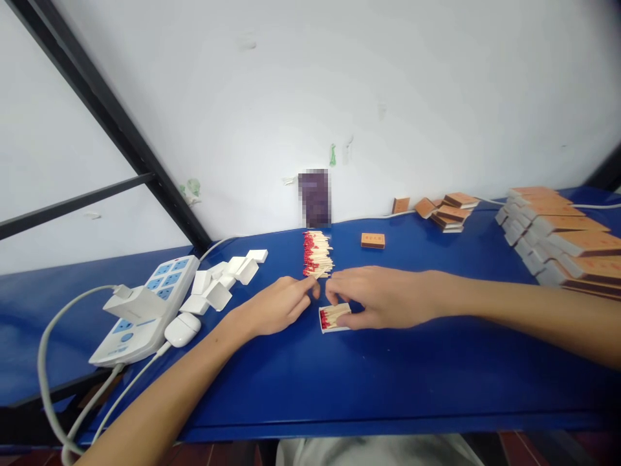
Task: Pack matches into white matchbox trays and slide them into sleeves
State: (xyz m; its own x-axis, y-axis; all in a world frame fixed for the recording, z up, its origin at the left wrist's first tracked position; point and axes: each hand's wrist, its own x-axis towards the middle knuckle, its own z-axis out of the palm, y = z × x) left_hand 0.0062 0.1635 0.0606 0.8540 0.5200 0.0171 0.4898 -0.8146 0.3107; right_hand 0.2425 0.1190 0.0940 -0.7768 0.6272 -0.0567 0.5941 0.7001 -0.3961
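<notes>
At the frame's left edge a white power strip (pixel 145 304) and an earbud case (pixel 182 329) lie on the blue desk (pixel 388 382); orange matchboxes (pixel 557 239) stack at far right.

On a blue table (pixel 388 382), the right hand (pixel 383 298) rests on a small open tray of matches (pixel 334 317), while the left hand (pixel 279 305) lies just beside it. A pile of loose matches (pixel 317 254) sits just behind both hands. Empty white trays (pixel 223 281) lie by a power strip (pixel 145 304) at the left, and stacked orange matchboxes (pixel 557 243) stand at the right.

It looked like a small hand-packing workshop. A blue table (pixel 388 388) stood against a bare white wall (pixel 339 77), with stacked matchboxes (pixel 557 243) at its right end and loose matches (pixel 317 254) near its middle.
</notes>
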